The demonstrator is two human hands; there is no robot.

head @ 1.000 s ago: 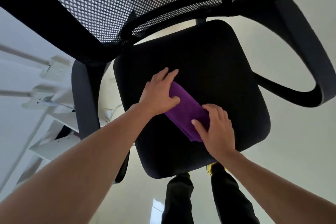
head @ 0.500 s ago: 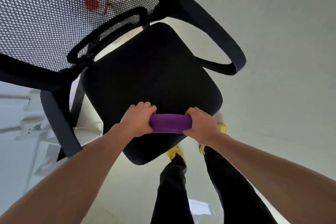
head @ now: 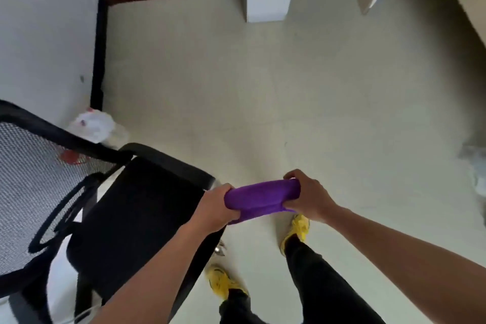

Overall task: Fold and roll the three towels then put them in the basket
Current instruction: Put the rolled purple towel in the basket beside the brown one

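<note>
Holds soft rolled purple cloth towel (head: 263, 198) crosswise above the pale floor (head: 236, 87), left grip (head: 215, 208) and right grip (head: 310, 200) each clamped round one end, basket unseen.

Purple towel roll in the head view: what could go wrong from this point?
1. The left hand and right hand grip the purple towel only at its ends, and a loose edge sags beneath, so the roll may come undone above the floor.
2. The chair stands close beside the left leg; a step could catch it.
</note>
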